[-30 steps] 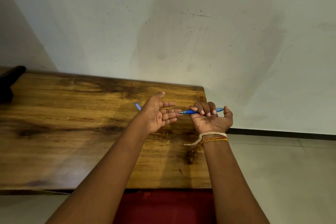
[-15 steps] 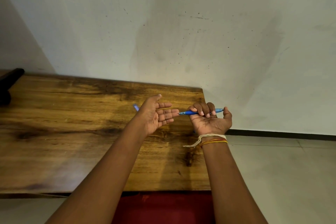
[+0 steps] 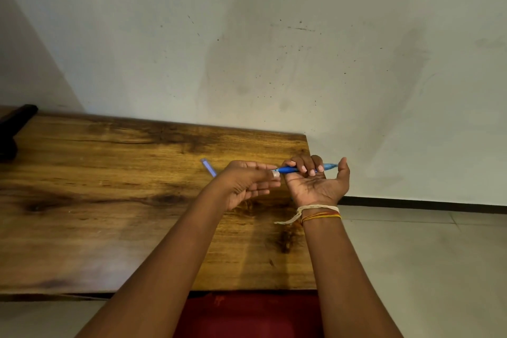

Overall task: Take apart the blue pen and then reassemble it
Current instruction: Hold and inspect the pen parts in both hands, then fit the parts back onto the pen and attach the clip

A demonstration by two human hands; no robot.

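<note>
Head view, looking down over both forearms. Right hand turned palm up above the right end of the wooden table, fingers curled over the barrel of the blue pen, thumb held out free to the right. Pen lying roughly level, its paler clear-blue end poking out past the fingers toward the thumb, its other end pointing left. Left hand brought right up to that left end, thumb and forefinger pinched narrowly at the tip; whether gripping the tip piece itself or only touching it, hard to tell. A small pale loose part lying on the table just behind the left hand, apart from both hands; blurred, so which piece of the pen not certain. A dark object at the far left edge, well away. A cream and orange thread band around the right wrist. Red cloth below the near table edge.

Judged step: somewhere in the middle of the job, one part seemingly already off, the left hand working at the pen's tip end, either unscrewing it or seating something back in. Direction not readable from here.

Next move likely needing a firm hold by the right hand to stop the barrel turning, and a light twisting pinch from the left, kept in line with the barrel so nothing small springs loose or rolls off the nearby table edge.
</note>
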